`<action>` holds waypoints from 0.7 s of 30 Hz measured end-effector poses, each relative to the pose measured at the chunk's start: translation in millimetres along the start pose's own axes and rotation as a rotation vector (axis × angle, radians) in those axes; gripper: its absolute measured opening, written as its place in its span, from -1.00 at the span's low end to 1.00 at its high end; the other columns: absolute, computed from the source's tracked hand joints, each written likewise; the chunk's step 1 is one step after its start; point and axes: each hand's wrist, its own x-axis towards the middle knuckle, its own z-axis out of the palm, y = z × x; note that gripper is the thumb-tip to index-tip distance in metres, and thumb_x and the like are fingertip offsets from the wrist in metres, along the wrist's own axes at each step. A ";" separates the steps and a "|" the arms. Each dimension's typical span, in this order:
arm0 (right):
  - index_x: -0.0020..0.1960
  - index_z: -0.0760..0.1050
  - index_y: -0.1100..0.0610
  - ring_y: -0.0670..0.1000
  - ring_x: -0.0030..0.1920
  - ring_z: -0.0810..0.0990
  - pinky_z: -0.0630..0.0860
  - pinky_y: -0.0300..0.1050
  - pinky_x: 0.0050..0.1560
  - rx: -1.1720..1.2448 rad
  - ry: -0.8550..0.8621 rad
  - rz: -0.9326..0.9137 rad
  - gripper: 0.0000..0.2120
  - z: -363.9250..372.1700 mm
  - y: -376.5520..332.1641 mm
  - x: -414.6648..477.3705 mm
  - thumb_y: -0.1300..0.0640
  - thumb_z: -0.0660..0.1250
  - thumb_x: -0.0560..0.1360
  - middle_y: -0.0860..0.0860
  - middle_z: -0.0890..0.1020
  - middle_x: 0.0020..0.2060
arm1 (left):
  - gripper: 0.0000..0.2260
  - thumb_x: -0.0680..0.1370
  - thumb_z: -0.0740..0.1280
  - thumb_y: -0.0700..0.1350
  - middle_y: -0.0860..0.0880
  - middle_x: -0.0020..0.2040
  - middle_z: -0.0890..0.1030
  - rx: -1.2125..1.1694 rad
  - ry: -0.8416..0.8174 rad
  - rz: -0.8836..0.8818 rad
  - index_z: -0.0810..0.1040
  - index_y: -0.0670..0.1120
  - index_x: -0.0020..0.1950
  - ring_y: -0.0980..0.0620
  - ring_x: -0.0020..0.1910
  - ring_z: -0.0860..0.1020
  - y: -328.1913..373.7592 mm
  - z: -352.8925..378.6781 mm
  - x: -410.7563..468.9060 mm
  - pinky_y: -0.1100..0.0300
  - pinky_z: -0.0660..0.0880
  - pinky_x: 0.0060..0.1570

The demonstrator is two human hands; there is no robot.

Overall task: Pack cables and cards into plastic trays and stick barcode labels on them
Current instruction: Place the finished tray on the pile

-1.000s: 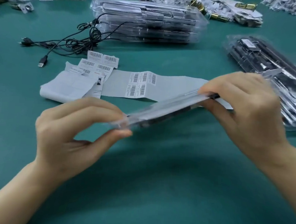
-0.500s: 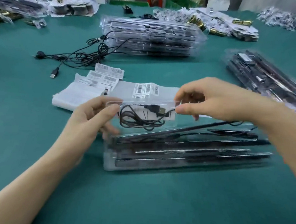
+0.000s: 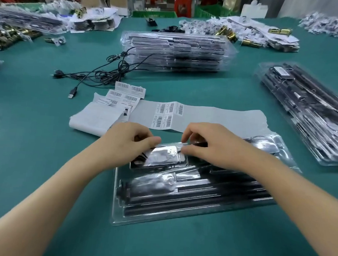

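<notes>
A clear plastic tray (image 3: 178,213) holding long black parts lies flat on the green table in front of me. A small clear flap or bag (image 3: 165,154) with a coiled cable sits on its upper left compartment. My left hand (image 3: 130,139) pinches the flap's left end, and my right hand (image 3: 206,145) pinches its right end; both press it down onto the tray. A white backing strip with barcode labels (image 3: 166,113) lies just beyond my hands.
A stack of filled trays (image 3: 174,51) stands at centre back with loose black USB cables (image 3: 100,74) to its left. More filled trays (image 3: 311,114) lie at right. Torn label sheets (image 3: 124,93) and paper piles lie behind.
The tray went from held edge-on in the air to lying flat on the table. The cable flap, held up half a second ago, is now lowered onto the tray.
</notes>
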 end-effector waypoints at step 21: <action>0.30 0.58 -0.01 -0.06 0.30 0.49 0.36 -0.15 0.30 -0.063 0.355 0.142 -0.65 -30.9 35.8 12.2 -0.13 0.36 0.58 -0.08 0.57 0.24 | -0.38 0.55 0.44 0.17 -0.01 0.41 0.48 0.345 -0.038 0.153 0.36 0.04 0.56 -0.07 0.47 0.35 42.8 9.6 126.2 -0.12 0.31 0.44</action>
